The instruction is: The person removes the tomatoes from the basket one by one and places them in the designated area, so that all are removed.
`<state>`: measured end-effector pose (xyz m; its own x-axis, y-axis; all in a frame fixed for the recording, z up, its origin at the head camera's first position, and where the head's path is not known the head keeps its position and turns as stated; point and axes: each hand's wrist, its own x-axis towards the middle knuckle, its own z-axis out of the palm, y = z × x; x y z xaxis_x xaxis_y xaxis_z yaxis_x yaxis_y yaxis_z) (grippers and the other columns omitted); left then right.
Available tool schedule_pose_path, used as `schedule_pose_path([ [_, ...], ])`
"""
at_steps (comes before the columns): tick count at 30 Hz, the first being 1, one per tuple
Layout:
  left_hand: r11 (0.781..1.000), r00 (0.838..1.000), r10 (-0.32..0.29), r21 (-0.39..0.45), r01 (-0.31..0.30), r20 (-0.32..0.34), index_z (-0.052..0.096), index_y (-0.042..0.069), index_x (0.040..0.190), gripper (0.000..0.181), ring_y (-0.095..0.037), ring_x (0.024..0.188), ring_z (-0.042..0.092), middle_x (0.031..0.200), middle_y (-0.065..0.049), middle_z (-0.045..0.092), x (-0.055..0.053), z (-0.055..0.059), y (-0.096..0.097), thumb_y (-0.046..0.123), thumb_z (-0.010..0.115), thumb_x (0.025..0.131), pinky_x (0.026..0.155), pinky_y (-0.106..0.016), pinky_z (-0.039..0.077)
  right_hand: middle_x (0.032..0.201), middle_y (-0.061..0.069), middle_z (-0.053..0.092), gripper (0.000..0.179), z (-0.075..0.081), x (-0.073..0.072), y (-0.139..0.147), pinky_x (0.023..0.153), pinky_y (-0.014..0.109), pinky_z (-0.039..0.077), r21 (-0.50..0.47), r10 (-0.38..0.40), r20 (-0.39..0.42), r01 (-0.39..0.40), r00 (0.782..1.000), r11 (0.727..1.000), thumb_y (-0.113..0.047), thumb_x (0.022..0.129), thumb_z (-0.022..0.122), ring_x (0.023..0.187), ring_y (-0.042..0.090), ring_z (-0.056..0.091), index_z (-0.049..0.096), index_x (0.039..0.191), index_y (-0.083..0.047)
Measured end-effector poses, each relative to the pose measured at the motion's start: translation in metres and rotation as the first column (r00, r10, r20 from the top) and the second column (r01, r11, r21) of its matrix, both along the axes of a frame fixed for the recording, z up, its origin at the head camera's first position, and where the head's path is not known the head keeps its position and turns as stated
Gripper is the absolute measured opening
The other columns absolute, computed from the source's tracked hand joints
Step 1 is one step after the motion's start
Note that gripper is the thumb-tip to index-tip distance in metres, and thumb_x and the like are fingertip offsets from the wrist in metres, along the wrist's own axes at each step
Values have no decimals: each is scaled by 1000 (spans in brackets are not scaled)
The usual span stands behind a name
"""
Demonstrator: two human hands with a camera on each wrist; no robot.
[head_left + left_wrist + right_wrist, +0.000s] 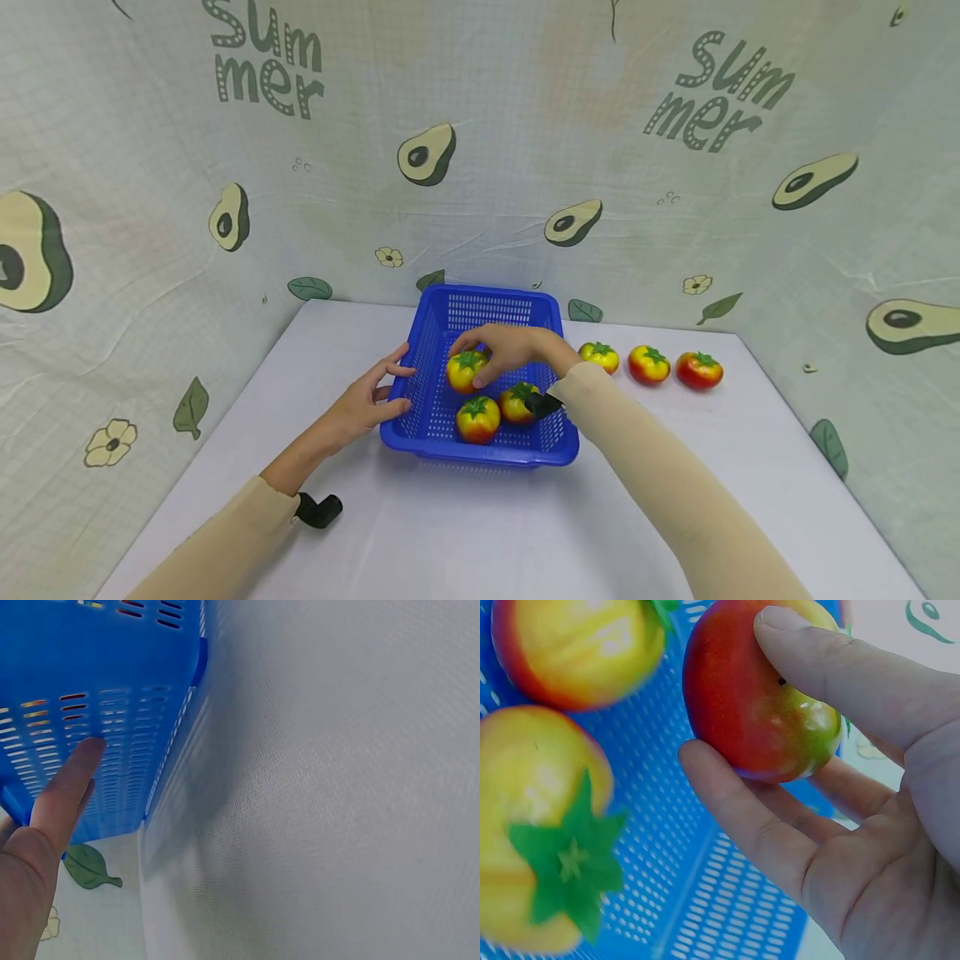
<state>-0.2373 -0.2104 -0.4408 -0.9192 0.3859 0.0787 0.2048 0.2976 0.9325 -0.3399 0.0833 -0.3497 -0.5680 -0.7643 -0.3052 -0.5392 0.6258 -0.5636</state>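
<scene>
Inside the blue plastic basket [480,454], my right hand [510,348] holds a red and yellow tomato [461,375] with a green star-shaped leaf top. The right wrist view shows the thumb [817,656] on one side of it and the fingers under the other. Two similar tomatoes lie on the basket floor, a front one [477,423] and another [516,407] partly behind the right wrist. My left hand [360,408] grips the basket's left rim, with a finger [71,784] against the perforated outer wall in the left wrist view.
Right of the basket, a yellow tomato [600,358], a mixed red-yellow tomato [649,365] and a redder tomato [699,371] stand in a row on the white table [465,542]. Avocado-printed cloth [495,167] encloses the back and sides.
</scene>
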Motion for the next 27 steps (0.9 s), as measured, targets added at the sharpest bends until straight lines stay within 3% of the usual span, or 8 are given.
schedule_pose_path([
  [14, 1000, 1000, 7, 8, -7, 11, 52, 4, 145, 48, -51, 144, 48, 180, 0, 8, -1, -3, -2, 13, 70, 102, 106, -54, 55, 154, 4, 57, 57, 31, 6, 38, 118, 55, 46, -44, -21, -73, 18, 997, 999, -23, 96, 80, 140, 31, 51, 60, 149, -23],
  [27, 1000, 1000, -9, 29, 9, 19, 51, 2, 145, 47, -53, 144, 47, 180, 0, 7, -1, -2, -1, 11, 69, 102, 102, -53, 58, 158, 5, 53, 62, 43, 17, 86, 116, 57, 46, -98, -82, -153, 68, 985, 993, -27, 96, 80, 141, 30, 52, 57, 153, -21],
])
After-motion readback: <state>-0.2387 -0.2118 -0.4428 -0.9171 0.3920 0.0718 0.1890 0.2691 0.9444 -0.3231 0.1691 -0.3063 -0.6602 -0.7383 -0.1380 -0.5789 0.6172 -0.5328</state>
